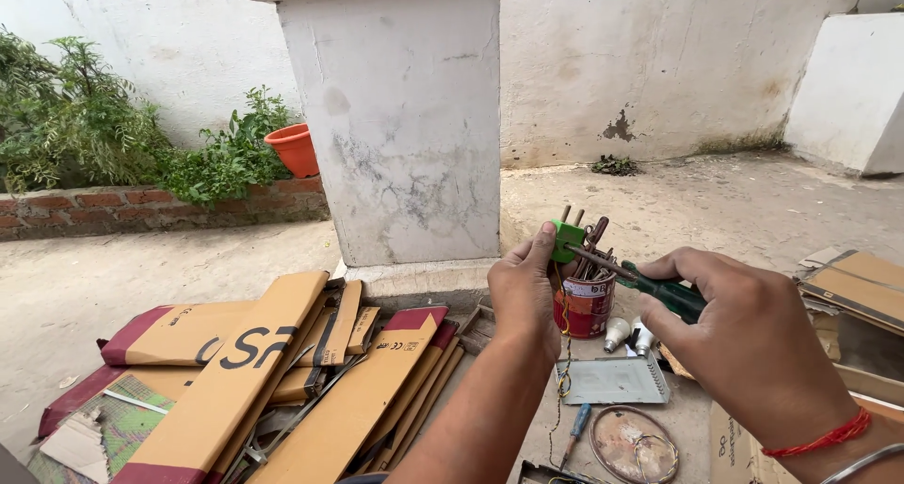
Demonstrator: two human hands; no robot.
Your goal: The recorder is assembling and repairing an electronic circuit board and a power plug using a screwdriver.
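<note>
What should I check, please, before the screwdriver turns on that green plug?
1. Left hand pinches the green plug firmly: ok.
2. Right hand wraps the green-handled screwdriver: ok.
3. Tip reaches the plug: ok; seated in a screw: cannot tell.
4. Wire hanging below the plug free of tangles: cannot tell.
5. Red tin of tools right behind the plug, may be knocked: not ok.

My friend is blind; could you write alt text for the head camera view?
The left hand holds a green plug while the right hand puts a green-handled screwdriver to it, above a red tin of tools and flattened cardboard boxes.
</note>
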